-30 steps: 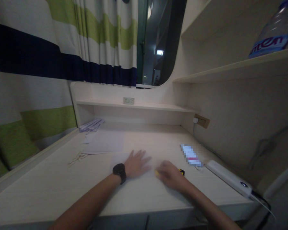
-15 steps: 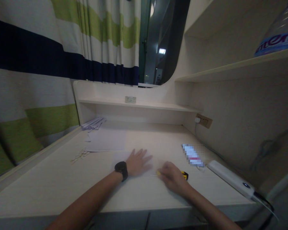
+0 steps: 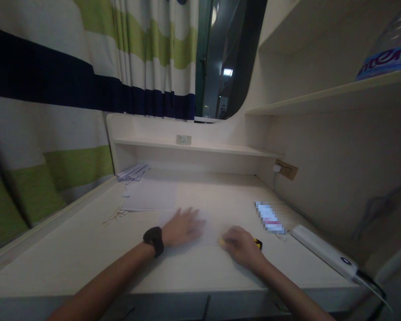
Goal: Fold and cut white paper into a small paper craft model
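Currently, left hand [image 3: 182, 227] flat over surface [image 3: 180, 272], fingers spread wide; right hand [image 3: 243, 247] curled, fingers pinching small yellow thing [image 3: 222, 242], blurred.

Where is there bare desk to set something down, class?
Free: front left, between the scraps and left forearm; back, between the large paper and the phone. Crowded: the right, with phone and white box, and the middle, with the left hand and right hand.

The left hand [image 3: 183, 227] has shifted leftward over the desk [image 3: 83, 263], its watch [image 3: 154, 241] moving with it. The gap to the right hand [image 3: 243, 246] is wider now
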Tool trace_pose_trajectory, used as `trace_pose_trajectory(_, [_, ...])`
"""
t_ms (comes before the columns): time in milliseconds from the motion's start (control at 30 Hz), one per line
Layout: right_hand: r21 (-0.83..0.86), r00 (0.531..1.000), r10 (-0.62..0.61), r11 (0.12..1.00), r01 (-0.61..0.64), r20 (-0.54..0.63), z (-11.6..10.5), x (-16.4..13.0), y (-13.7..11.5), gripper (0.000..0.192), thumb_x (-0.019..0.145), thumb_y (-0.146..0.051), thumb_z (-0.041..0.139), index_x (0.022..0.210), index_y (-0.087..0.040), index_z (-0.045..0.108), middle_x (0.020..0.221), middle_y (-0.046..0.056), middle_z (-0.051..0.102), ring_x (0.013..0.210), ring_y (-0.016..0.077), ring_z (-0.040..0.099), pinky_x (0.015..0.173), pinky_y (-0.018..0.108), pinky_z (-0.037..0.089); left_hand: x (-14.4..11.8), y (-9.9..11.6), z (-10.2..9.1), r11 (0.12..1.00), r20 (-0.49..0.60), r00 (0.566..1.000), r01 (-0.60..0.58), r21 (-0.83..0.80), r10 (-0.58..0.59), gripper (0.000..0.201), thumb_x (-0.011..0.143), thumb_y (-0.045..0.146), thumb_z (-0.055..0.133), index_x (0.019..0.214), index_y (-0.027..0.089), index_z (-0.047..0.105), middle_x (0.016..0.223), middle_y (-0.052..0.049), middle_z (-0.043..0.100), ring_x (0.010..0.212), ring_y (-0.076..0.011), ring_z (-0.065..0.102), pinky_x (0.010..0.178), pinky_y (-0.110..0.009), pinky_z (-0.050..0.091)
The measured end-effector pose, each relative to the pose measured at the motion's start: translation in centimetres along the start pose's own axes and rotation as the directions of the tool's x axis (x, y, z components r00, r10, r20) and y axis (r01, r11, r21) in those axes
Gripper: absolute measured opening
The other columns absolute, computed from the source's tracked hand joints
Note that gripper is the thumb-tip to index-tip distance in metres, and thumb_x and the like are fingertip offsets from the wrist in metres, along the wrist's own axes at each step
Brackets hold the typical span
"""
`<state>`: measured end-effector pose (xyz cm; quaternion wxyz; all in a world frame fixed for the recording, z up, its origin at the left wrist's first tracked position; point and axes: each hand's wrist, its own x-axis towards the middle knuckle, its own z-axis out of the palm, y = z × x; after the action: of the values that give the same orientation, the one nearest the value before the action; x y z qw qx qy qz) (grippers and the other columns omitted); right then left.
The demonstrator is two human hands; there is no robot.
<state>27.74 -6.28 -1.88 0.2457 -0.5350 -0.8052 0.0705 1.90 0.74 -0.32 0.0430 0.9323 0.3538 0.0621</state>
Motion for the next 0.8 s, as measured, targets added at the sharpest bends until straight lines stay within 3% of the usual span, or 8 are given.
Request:
trace_pose_trajectory(133, [-0.056,1.0,0.003,0.998,-0.003,0.002,0.0,0.7,0.2,0.022,0.078,-0.037,0.06,0.093,-0.023,0.07,0.091,0.007,0.063,0.086,0.0208,0.055,0.076,0.03,0.039,-1.0,0.4,1.1,0.999,0.009,0.999,0.051,0.0,-0.051,0.058,0.087,0.064,0.013,0.138,0.04,0.027,0.15,-0.005,0.016,0.135,-0.0351,0.012,0.101,-0.064,0.007])
trace_pose_trajectory(267, [-0.12,1.0,0.007,0.993,-0.004,0.024,-0.5,2.1,1.2,0.03,0.077,-0.047,0.06,0.091,-0.023,0.07,0.088,0.007,0.065,0.084,0.021,0.055,0.074,0.029,0.038,0.7,1.2,1.5,0.996,0.0,0.996,0.089,0.0,-0.089,0.061,0.086,0.065,0.01,0.139,0.039,0.026,0.149,-0.007,0.018,0.135,-0.0355,0.014,0.101,-0.064,0.008])
trace_pose_trajectory(467, [-0.097,0.998,0.005,0.995,0.001,0.063,-1.6,3.5,3.6,0.025,0.075,-0.043,0.063,0.091,-0.025,0.071,0.089,0.006,0.065,0.086,0.0208,0.055,0.076,0.029,0.038,3.4,1.8,1.5,0.995,-0.015,0.995,0.098,-0.004,-0.098,0.062,0.086,0.065,0.01,0.138,0.039,0.029,0.149,-0.006,0.02,0.135,-0.0356,0.014,0.1,-0.065,0.009])
trace_pose_trajectory(800, [-0.001,0.999,-0.04,0.999,0.04,0.029,-1.3,2.2,3.3,0.021,0.081,-0.037,0.058,0.093,-0.024,0.07,0.091,0.006,0.063,0.087,0.0206,0.055,0.076,0.03,0.04,2.9,1.7,2.3,0.994,-0.06,0.992,0.112,0.006,-0.112,0.061,0.086,0.065,0.008,0.138,0.041,0.028,0.149,-0.006,0.021,0.135,-0.0351,0.015,0.1,-0.065,0.006])
